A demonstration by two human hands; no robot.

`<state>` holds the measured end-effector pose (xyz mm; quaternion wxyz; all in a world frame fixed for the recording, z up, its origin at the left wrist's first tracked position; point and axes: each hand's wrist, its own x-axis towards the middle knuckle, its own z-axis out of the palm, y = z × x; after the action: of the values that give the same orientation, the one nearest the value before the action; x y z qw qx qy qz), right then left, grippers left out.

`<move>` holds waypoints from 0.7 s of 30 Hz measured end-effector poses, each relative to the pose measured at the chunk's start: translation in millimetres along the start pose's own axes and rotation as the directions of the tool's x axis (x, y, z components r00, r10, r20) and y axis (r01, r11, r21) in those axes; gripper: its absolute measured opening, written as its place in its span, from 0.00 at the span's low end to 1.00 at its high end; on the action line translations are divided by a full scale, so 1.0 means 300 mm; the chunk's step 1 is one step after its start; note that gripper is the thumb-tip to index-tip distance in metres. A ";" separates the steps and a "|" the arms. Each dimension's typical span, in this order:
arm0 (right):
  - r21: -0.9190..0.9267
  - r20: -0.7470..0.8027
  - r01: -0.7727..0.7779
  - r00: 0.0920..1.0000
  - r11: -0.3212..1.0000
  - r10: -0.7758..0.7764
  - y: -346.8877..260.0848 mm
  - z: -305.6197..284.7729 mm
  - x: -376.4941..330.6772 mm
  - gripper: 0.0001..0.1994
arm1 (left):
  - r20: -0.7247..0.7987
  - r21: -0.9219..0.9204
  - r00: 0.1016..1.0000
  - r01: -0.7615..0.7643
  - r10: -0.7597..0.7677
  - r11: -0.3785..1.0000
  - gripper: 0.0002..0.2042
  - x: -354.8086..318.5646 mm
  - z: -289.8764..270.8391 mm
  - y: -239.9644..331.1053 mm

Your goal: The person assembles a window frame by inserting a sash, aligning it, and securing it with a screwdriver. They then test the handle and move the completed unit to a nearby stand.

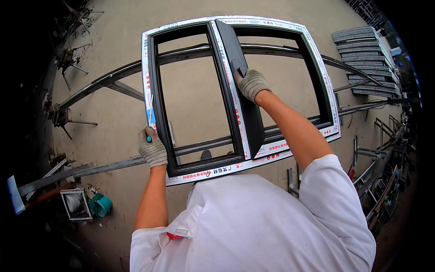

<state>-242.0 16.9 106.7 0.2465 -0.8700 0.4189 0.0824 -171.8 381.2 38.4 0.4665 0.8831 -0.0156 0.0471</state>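
A dark window frame (195, 171) covered in white protective film with red and blue print lies across metal rails in front of me. It has two openings without glass, and the right-hand sash (253, 122) stands out of line with the frame, swung partly out. My right hand (253, 85), in a striped knit glove, is closed on the black window handle (238, 65) on that sash's left bar. At the frame's left edge, my gloved left hand (153, 147) holds a screwdriver (148, 138) with a teal handle end, its thin shaft pointing away from me.
Long metal rails (113, 165) run left to right beneath the frame. A teal bucket (103, 206) stands by a small white-framed box at lower left. Wrapped profiles (364, 61) are stacked at far right. Metal stands line the left, with scrap pieces at lower right.
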 end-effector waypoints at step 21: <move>-0.540 0.302 0.575 0.814 0.615 -0.495 0.049 -0.202 0.139 0.29 | 0.011 0.047 0.996 -0.086 0.085 0.995 0.19 0.011 -0.005 -0.035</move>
<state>-230.7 -49.7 139.2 -0.0083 -0.9792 0.0742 0.1887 -167.8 388.4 30.9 0.4428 0.8927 -0.0544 0.0632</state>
